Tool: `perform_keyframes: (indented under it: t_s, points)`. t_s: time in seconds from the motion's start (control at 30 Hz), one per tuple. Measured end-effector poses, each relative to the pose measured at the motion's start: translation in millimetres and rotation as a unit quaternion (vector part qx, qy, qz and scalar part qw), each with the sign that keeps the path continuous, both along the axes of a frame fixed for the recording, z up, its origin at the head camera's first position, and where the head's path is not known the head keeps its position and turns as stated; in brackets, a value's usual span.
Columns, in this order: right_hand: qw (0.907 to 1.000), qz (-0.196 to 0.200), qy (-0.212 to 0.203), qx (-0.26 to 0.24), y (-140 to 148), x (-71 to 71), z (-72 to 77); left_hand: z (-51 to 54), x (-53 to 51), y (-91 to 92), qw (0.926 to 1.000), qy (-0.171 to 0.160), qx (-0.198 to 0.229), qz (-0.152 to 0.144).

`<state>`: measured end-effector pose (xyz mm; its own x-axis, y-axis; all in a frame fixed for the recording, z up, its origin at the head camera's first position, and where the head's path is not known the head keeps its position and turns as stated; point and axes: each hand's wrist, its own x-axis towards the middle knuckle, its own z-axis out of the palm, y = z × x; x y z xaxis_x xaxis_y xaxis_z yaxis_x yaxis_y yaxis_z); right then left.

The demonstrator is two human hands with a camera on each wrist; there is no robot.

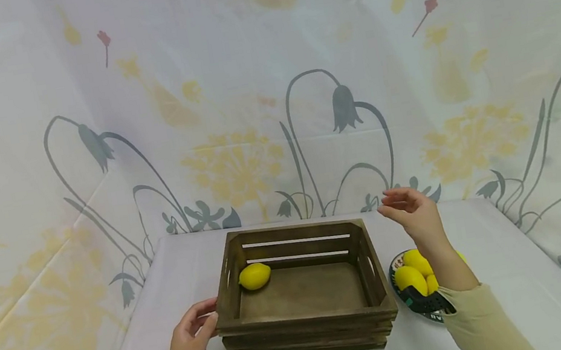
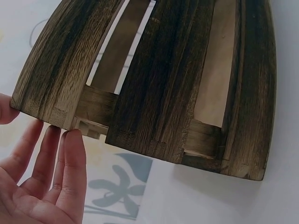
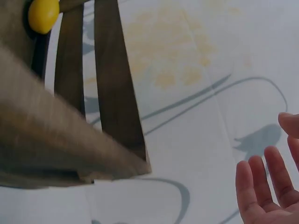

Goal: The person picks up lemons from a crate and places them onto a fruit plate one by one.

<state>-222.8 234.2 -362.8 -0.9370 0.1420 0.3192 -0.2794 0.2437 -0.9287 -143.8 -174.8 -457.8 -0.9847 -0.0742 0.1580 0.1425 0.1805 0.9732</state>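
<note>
A brown slatted wooden crate (image 1: 311,332) stands on the table, with one lemon (image 1: 255,276) lying inside at its left end. My left hand (image 1: 192,337) is at the crate's left side near the front corner. In the left wrist view the fingertips (image 2: 74,140) touch the end of the crate's top slat, fingers fairly straight. My right hand (image 1: 415,216) is raised in the air to the right of the crate, holding nothing, its fingers loosely bent. Below the right forearm, a patterned plate (image 1: 396,262) carries several lemons (image 1: 410,280), partly hidden by the wrist and its dark strap.
White cloth covers the table (image 1: 518,284). Behind it hangs a pale floral curtain (image 1: 254,81), which also runs along both sides. The plate sits close to the crate's right side.
</note>
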Motion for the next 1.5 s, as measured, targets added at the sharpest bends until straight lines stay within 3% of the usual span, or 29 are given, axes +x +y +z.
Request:
perform_keyframes:
  t_s: [0.3,0.47,0.73,0.9,1.17,1.5]
  points:
    - [0.9942,0.096,-0.038,-0.029,-29,-30.9,-3.3,-2.8,-0.8,1.2,0.9998,0.015,0.005,0.009]
    - [0.9791,0.181,-0.079,-0.047,-46,-48.9,-12.0,-5.2,-0.7,1.2,0.9998,0.018,0.001,0.012]
    - [0.9608,0.253,-0.112,0.014,-71,-69.8,-24.1,-5.9,-1.7,0.2,0.9999,0.009,0.006,0.006]
    - [0.9335,0.324,-0.144,0.055,-86,-74.9,-32.1,-6.4,-1.6,-0.2,0.9999,0.001,0.008,0.008]
    - [0.8749,0.429,-0.154,0.163,-117,-81.7,-45.1,-7.3,-1.1,-0.4,0.9998,0.01,0.011,0.013]
    - [0.8376,0.485,-0.125,0.218,-150,-93.4,-66.8,-5.2,0.7,0.4,0.9994,0.023,0.026,0.005]
